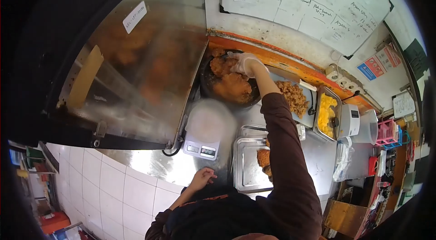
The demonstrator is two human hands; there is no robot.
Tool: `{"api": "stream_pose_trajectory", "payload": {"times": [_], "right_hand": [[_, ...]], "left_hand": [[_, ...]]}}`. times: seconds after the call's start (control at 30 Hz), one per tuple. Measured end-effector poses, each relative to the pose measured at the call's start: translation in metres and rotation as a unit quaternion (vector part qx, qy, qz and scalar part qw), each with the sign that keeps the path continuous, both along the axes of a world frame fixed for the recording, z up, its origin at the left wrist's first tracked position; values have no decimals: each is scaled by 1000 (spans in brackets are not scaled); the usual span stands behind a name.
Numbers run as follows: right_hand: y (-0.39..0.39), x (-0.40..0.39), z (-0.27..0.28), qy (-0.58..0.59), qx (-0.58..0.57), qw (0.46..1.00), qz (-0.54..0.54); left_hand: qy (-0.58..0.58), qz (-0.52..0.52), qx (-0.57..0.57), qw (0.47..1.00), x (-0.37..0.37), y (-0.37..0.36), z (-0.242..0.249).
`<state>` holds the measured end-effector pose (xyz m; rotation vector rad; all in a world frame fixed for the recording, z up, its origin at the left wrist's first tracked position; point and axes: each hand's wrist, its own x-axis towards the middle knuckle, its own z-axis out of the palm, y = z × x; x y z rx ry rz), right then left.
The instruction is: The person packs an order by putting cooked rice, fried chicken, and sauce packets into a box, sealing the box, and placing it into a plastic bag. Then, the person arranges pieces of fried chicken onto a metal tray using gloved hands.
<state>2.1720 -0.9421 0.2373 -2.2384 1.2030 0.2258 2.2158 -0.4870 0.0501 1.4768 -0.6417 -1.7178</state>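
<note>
A dark round bowl [211,88] against the orange ledge holds large pieces of fried food [232,88]. My right hand [245,64], in a clear plastic glove, reaches into it and is closed on a piece at the upper side; the fingertips are partly hidden. Bare and with curled fingers, my left hand [204,178] rests near the counter's front edge, just below a white digital scale [200,147]. Nothing shows in that hand. A round, whitish translucent thing [210,121] sits on the scale.
Right of the scale, a metal tray [245,165] holds fried pieces, partly behind my right arm. Farther right stand a board with chopped brown food [294,98], a tray of yellow food [326,115] and a white device [349,121]. A large glass-sided cabinet [131,76] stands at left.
</note>
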Motion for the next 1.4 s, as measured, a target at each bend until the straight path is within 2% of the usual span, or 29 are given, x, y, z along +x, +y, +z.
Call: {"api": "stream_pose_trajectory", "payload": {"times": [0.03, 0.07, 0.13, 0.17, 0.23, 0.33, 0.37, 0.43, 0.47, 0.53, 0.57, 0.6, 0.63, 0.67, 0.7, 0.77, 0.8, 0.83, 0.97, 1.03, 1.07, 1.13, 1.2, 1.27, 1.33, 1.37, 1.4], "right_hand": [[-1, -3, 1, -48, 37, 998, -29], [-6, -6, -7, -46, 39, 998, -29], [-20, -8, -25, 18, -169, 983, 69], [-16, -6, -23, 18, -170, 983, 68], [-2, -1, -18, 161, -248, 953, 70], [-26, 3, -59, 173, -269, 945, 73], [-26, 3, -53, 173, -267, 945, 75], [-21, 0, -28, 118, -116, 986, -8], [-21, -3, -22, 119, -116, 986, -8], [-18, -16, -14, 27, -136, 990, -40], [-12, -24, -18, -90, -250, 964, -11], [2, -41, -9, -232, -154, 960, -39], [-4, -53, -21, -439, 107, 874, -176], [1, -70, -23, -520, 236, 786, -236], [13, -83, -15, -587, 345, 667, -303], [64, -128, 5, -506, 186, 824, -175], [77, -154, 7, -400, 166, 875, -217], [103, -169, 26, -330, 191, 895, -232], [154, -219, -12, -301, 269, 882, -243], [171, -209, -12, -327, 265, 846, -328], [170, -202, -14, -330, 266, 845, -328], [157, -179, -19, -511, 375, 690, -349], [139, -147, -20, -565, 347, 674, -324], [109, -115, -40, -589, 385, 646, -295], [80, -85, -68, -552, 307, 696, -342], [66, -78, -75, -552, 306, 697, -340], [56, -70, -76, -405, 26, 880, -248]], "left_hand": [[7, 6, 13, 1000, 0, 0, 0], [15, 12, 26, 999, -1, 1, 1], [17, 12, 26, 999, -1, 2, 2], [18, 12, 23, 999, 0, 0, 2], [9, 9, 22, 1000, -1, -2, 1], [10, 16, 10, 1000, 1, -1, -3], [23, 24, 0, 999, 0, 2, -4], [13, 30, -6, 999, 1, 4, -2], [2, 37, -15, 999, 3, 3, 0], [-9, 27, -6, 1000, 8, 2, 4], [-21, 14, 3, 1000, 10, 3, 5], [-16, 9, 9, 1000, 11, 3, 6], [-4, 21, 3, 1000, 10, 4, 6], [8, 32, -4, 999, 10, 4, 4], [2, 22, 4, 1000, 10, 5, 2], [3, 11, 0, 1000, 7, 6, 0], [-2, 7, -11, 1000, 5, 6, 1], [-1, -5, -7, 1000, 3, 4, 0], [-8, -36, -20, 999, -8, 0, -2], [-24, -84, -76, 993, -11, -2, -15], [-28, -85, -76, 993, -12, -4, -13], [-28, -126, -42, 991, -17, -10, -6], [-35, -146, -41, 988, -24, -12, -8], [-41, -165, -43, 985, -28, -12, -15], [-54, -166, -94, 980, -32, -7, -24], [-55, -166, -96, 980, -32, -5, -24], [-56, -146, -96, 983, -31, -2, -24]]}}
